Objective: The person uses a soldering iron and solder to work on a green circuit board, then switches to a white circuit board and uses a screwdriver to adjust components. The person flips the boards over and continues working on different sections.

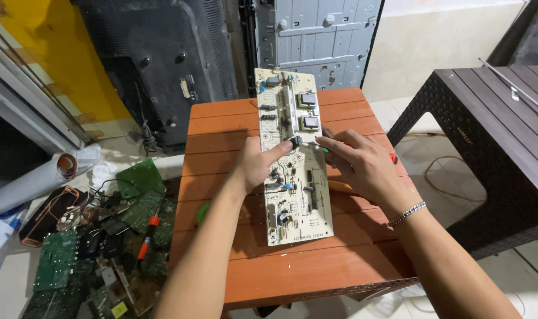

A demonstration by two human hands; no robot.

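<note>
Fingers [281,149] of left hand [258,167] and right hand [363,165] pinching small black component [295,140] on cream circuit board [292,159], frame centre, orange table [222,127]. Best steady board, pull straight.

A circuit board [292,159] lies on the table [346,266], scrap boards [98,242] lying left.

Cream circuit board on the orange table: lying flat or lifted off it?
Cannot tell for sure. The circuit board lies component side up along the orange table, left hand and right hand touching its middle; its underside is hidden.
</note>
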